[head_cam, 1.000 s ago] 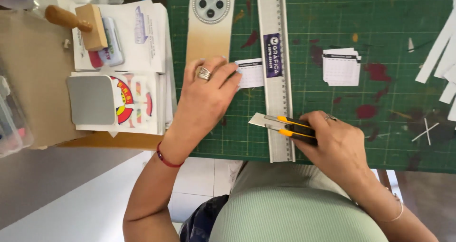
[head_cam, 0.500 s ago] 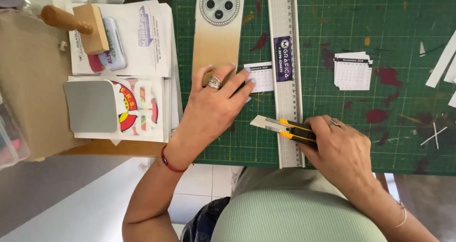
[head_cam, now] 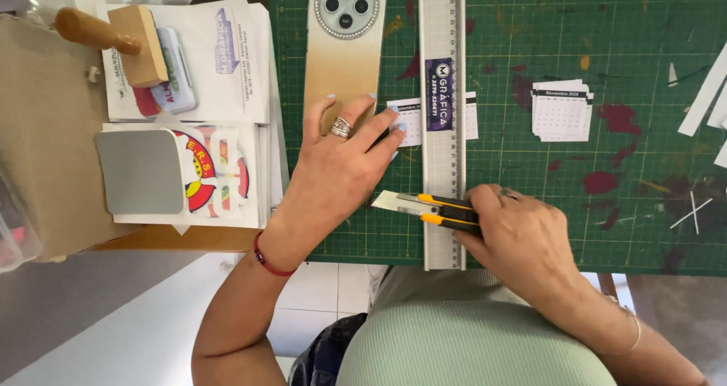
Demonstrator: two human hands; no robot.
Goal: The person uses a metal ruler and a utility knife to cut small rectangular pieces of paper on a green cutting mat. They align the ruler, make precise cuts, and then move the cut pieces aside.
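Note:
My left hand (head_cam: 338, 161), with a ring on one finger, lies flat on the green cutting mat (head_cam: 591, 227), fingertips on a small printed calendar sheet (head_cam: 407, 116) that sits under a long metal ruler (head_cam: 442, 129). My right hand (head_cam: 522, 231) grips a yellow and black utility knife (head_cam: 432, 207), whose blade end crosses the ruler's lower part and points left. A gold phone (head_cam: 345, 42) lies face down just beyond my left fingers.
A small stack of cut calendar cards (head_cam: 561, 110) sits on the mat to the right. White paper strips (head_cam: 708, 98) lie at the right edge. Left of the mat are printed sheets (head_cam: 227, 60), a wooden-handled stamp (head_cam: 121, 38) and a grey card (head_cam: 139, 171).
The view has shifted slightly. My left hand has slid a little toward the ruler and onto the calendar sheet. The knife stays across the ruler's lower end.

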